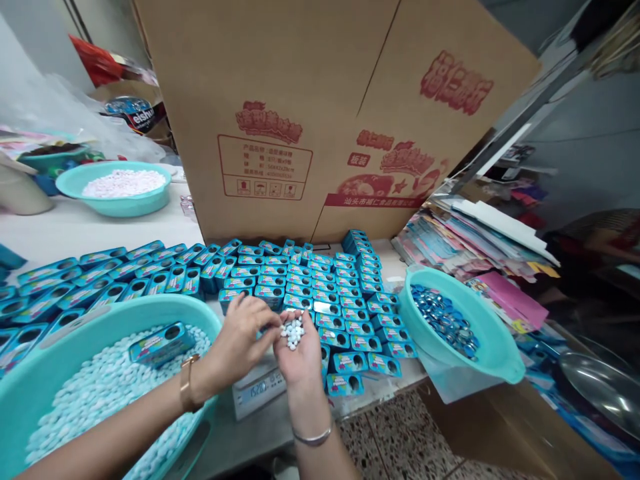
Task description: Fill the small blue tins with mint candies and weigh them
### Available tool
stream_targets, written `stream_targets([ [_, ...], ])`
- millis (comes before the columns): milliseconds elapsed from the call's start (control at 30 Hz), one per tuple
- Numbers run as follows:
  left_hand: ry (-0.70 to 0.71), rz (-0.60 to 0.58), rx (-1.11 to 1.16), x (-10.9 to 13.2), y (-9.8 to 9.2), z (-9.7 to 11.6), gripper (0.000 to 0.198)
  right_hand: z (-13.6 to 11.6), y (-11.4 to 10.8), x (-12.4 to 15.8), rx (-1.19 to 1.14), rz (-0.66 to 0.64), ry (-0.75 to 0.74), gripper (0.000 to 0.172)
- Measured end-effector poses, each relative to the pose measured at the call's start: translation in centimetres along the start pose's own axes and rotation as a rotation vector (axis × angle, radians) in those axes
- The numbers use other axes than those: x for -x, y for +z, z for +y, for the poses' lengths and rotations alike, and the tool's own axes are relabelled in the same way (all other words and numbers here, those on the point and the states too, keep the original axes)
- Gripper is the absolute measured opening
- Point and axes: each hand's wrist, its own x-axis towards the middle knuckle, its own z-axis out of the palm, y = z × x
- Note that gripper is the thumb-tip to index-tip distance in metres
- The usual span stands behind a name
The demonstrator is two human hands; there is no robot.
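My right hand [300, 353] is turned palm up and cups a small heap of white candy tablets [293, 332]. My left hand [243, 333] reaches across with its fingertips at the edge of that heap. Both hands hover over a small digital scale [260, 387] with a lit display. Behind them lie rows of small blue tins [320, 293] with round holes in their lids. At my left a big teal basin [30, 387] holds many white tablets, with one blue tin [163, 343] lying on top.
A teal bowl of blue caps [450, 327] tilts at the right table edge. A large printed cardboard box [320, 113] stands behind. Another teal bowl of white tablets [117, 187] sits far left. Stacks of printed sheets [470, 240] lie at the right.
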Motion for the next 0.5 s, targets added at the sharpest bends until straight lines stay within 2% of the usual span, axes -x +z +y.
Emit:
stream_targets([
  [100, -0.079, 0.047, -0.114, -0.1, -0.4, -1.6, 0.018, -1.3, 0.0, 0.1, -0.044, 0.035, -0.010, 0.029],
  [167, -0.095, 0.010, -0.186, -0.2, -0.1, -2.2, 0.019, -2.1, 0.1, 0.2, -0.059, 0.035, -0.062, 0.029],
  [333, -0.104, -0.093, -0.248, 0.1, 0.9, -2.6, 0.018, -3.0, 0.0, 0.4, -0.048, 0.023, -0.093, 0.027],
  [500, -0.173, -0.059, -0.221, 0.7, 1.2, -2.9, 0.028, -3.5, 0.0, 0.5, -0.039, 0.064, -0.129, 0.027],
])
